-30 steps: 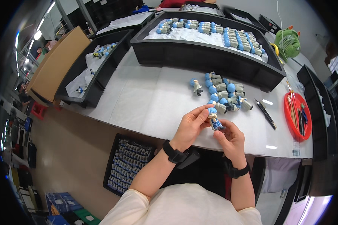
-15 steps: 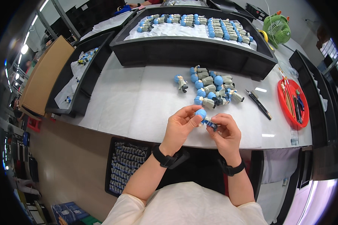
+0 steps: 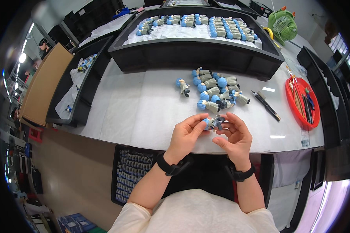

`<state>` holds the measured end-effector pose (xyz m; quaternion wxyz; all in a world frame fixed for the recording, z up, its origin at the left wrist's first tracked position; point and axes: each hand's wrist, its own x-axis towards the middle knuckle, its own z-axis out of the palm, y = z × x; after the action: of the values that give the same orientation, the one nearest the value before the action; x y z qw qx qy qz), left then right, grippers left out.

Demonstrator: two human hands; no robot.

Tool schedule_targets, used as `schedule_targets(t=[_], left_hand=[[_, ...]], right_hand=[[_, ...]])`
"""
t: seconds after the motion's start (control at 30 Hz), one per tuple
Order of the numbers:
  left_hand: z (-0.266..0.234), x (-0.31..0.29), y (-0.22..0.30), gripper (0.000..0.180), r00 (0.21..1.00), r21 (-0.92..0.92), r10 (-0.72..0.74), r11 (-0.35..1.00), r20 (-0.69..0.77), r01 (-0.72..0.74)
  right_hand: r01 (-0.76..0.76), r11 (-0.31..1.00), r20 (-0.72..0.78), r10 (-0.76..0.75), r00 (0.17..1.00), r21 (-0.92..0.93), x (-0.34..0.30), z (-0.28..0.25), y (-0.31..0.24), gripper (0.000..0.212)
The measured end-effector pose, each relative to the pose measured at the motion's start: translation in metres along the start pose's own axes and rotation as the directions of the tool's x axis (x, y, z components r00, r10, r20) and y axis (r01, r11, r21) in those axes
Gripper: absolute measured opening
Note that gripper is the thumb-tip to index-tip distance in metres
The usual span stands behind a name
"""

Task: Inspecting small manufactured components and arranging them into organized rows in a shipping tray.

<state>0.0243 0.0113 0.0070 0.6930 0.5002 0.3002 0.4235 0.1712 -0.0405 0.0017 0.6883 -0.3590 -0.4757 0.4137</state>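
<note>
My left hand (image 3: pixel 184 136) pinches a small blue-haired figurine (image 3: pixel 213 123) by its head, just above the near part of the white table. The figurine lies sideways, with its dark legs toward the right. Beside those legs is my right hand (image 3: pixel 238 140), its thumb spread away from its fingers; its fingertips come close to the feet, and I cannot tell whether they touch. Beyond my hands lies a cluster of similar figurines (image 3: pixel 209 84) in grey-beige coats. One single figurine (image 3: pixel 183 87) rests apart to their left.
A large black tray (image 3: pixel 194 54) with rows of figurines on white lining stands at the back. On the right are a black pen (image 3: pixel 266 105) and a red basket (image 3: pixel 317 112) of brushes and tools. Another black tray (image 3: pixel 81 99) sits left. Below the table edge is a filled tray (image 3: pixel 134 174).
The figurine has been turned, so its legs now point up and to the right. My right hand has loosened from it and its thumb has swung away. My left hand keeps its pinch.
</note>
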Motion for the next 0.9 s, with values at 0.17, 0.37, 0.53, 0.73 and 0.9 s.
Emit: schedule_targets(t=[0.17,0.37,0.53,0.73,0.9], left_hand=[[0.001,0.0,0.003,0.027,1.0,-0.005,-0.003,1.0,-0.002,0.003],[0.002,-0.003,-0.002,0.027,0.994,-0.085,0.097,0.991,-0.04,-0.1],[0.001,-0.007,-0.005,0.032,0.971,0.001,0.232,0.973,-0.05,-0.232],[0.007,-0.007,-0.004,0.023,0.985,0.175,0.172,0.97,-0.003,-0.169],[0.005,-0.005,-0.008,0.018,0.989,0.242,0.147,0.959,0.014,-0.146]], right_hand=[[-0.029,0.999,0.024,0.029,0.999,-0.021,0.0,0.0,-0.001,0.063],[-0.044,0.997,-0.049,0.041,0.998,-0.067,0.0,0.001,-0.001,0.04],[0.037,0.892,-0.035,-0.059,0.998,-0.451,0.003,0.001,-0.007,0.017],[-0.073,0.997,-0.249,0.074,0.966,0.014,-0.045,-0.097,-0.07,0.027],[-0.219,0.93,-0.695,-0.051,0.717,-0.295,-0.151,-0.223,-0.135,0.022]])
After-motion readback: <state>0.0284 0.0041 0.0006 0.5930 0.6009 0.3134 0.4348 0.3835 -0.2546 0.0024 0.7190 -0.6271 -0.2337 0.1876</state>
